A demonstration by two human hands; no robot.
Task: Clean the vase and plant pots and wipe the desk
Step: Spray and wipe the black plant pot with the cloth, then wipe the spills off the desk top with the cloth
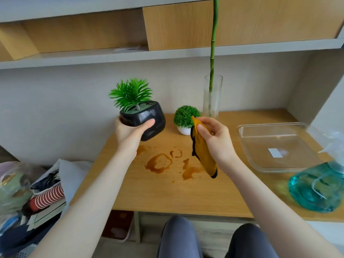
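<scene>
**Pot Lifted, Cloth Ready: Cleaning Barely Under Way at Stained Counter**

A person seated at the light wooden counter [167, 194] holds the glossy black rounded plant pot with its spiky green artificial plant [147, 118] up off the surface, tilted slightly, above the counter's far left corner. The left hand [130, 131] wraps round the pot's lower side, thumb across the front, a firm closed grip. The right hand [214, 138] pinches the top of a mustard-yellow cloth with dark edging [203, 153] between thumb and fingers; the cloth hangs limp over the counter, apart from the pot.

Little looks finished. Brown liquid stains [162, 162] lie in rings and streaks in the middle of the counter, just left of the hanging cloth, unwiped. Behind the cloth stands the small white pot with a round green topiary ball [186, 120], and behind that the tall clear glass cylinder vase holding a green bamboo stalk [213, 97], both untouched by either hand. To the cloth's right sit a clear glass rectangular dish [275, 148] and a teal spray bottle [316, 187]. Whether the black pot has been wiped cannot be told.
</scene>
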